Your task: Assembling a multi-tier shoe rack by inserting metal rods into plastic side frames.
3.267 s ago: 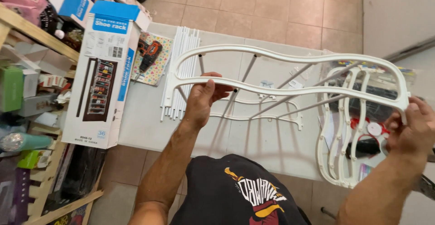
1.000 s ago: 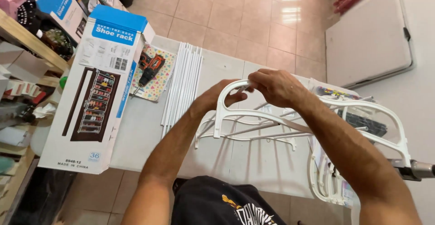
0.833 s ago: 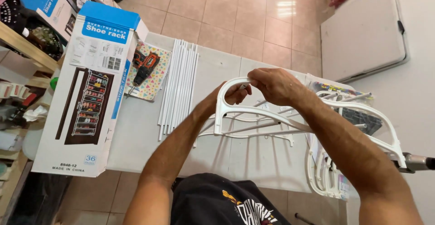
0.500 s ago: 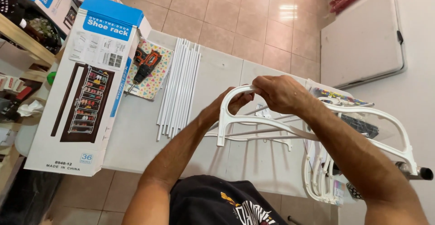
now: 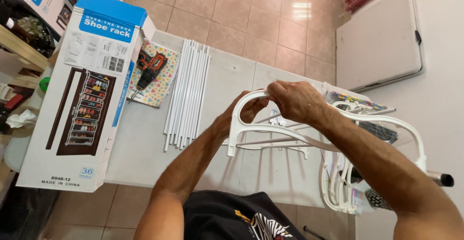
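box (image 5: 84, 95) at tabletop (image 5: 227, 76) left edge | drill (image 5: 149, 68) on mat (image 5: 153, 76) right of it | tubes (image 5: 187, 94) beside mat | frame (image 5: 299, 134) right of tubes, over tabletop

Both forearms reach forward, the left hand (image 5: 244, 114) and right hand (image 5: 296, 101) meeting, fingers curled closed.

Frame (image 5: 251, 124) white, as are the rods (image 5: 187, 92) and the table (image 5: 145, 148). Box (image 5: 82, 95) white with blue top and dark brown picture. Drill (image 5: 150, 68) orange and black, on a mat (image 5: 159, 83) patterned in multicoloured triangles. Floor (image 5: 251, 13) beige tile. Shirt (image 5: 227, 218) black.
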